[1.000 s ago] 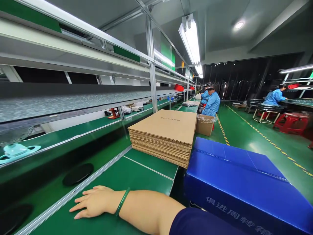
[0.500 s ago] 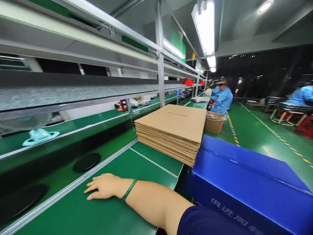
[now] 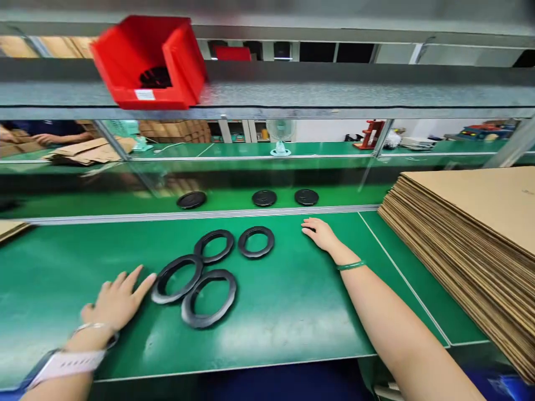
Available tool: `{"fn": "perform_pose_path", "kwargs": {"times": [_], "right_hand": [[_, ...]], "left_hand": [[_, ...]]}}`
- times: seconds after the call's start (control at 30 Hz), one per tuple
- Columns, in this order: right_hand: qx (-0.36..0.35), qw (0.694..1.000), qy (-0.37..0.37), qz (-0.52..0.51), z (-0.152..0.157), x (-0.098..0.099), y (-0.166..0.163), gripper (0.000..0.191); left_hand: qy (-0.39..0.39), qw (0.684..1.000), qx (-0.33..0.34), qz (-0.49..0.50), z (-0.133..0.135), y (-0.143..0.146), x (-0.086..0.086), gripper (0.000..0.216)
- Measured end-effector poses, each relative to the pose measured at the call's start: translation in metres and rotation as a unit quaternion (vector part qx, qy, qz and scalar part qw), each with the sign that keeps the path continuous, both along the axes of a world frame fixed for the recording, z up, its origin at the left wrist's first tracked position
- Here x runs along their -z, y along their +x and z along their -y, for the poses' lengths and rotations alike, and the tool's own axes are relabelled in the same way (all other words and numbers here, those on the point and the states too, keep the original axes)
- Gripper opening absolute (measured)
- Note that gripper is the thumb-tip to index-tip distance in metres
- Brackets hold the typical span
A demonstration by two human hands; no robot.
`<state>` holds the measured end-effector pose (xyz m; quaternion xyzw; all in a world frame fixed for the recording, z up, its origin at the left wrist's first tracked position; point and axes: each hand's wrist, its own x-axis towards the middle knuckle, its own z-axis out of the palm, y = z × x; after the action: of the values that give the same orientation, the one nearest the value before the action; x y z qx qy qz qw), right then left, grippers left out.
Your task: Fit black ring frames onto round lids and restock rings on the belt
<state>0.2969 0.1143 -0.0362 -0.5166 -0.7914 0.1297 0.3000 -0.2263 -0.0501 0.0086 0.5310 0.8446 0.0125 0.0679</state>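
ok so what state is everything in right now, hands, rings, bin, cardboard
left hand, open, flat on the table, fingertips by the nearest ring
right hand, open, palm down on the table
four black rings, lying flat, loose, close together
three black discs, lying flat in a row
red bin, tilted forward, something dark inside
cardboard sheets, folded flat, stacked

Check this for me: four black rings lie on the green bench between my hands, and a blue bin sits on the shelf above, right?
Not quite. The head view shows the bin on the shelf is red, not blue. The rest holds: four black rings lie on the green bench between the left hand and the right hand.
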Motion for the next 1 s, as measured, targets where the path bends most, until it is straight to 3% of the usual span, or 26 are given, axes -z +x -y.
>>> {"fn": "perform_pose_path", "kwargs": {"times": [0.07,0.17,0.33,0.5,0.6,0.83,0.9,1.0], "right_hand": [[0.003,1.0,0.005,-0.002,0.008,-0.003,-0.009,0.033],[-0.029,0.999,0.017,0.004,0.029,-0.01,-0.042,0.053],[-0.179,0.975,0.071,0.113,0.073,-0.027,-0.1,0.077],[-0.239,0.948,0.083,0.194,0.09,-0.035,-0.101,0.093],[-0.28,0.932,0.072,0.219,0.095,-0.031,-0.091,0.103],[-0.278,0.925,0.153,0.211,0.081,-0.017,-0.066,0.082],[-0.255,0.933,0.163,0.196,0.066,-0.01,-0.055,0.079],[-0.219,0.956,0.12,0.158,0.047,-0.001,-0.038,0.075]], "left_hand": [[0.026,0.999,-0.009,0.019,-0.015,0.015,0.009,0.067],[0.044,0.995,0.067,0.053,-0.038,0.051,0.014,0.064],[0.05,0.981,0.153,0.111,-0.057,0.12,0.011,0.062],[0.116,0.973,0.128,0.15,-0.068,0.189,0.01,0.063],[0.135,0.965,0.134,0.18,-0.067,0.217,0.008,0.064],[0.118,0.947,0.182,0.236,-0.056,0.22,0.008,0.064],[0.104,0.943,0.201,0.245,-0.052,0.211,0.003,0.064],[0.129,0.938,0.223,0.234,-0.036,0.178,-0.016,0.072]]}}
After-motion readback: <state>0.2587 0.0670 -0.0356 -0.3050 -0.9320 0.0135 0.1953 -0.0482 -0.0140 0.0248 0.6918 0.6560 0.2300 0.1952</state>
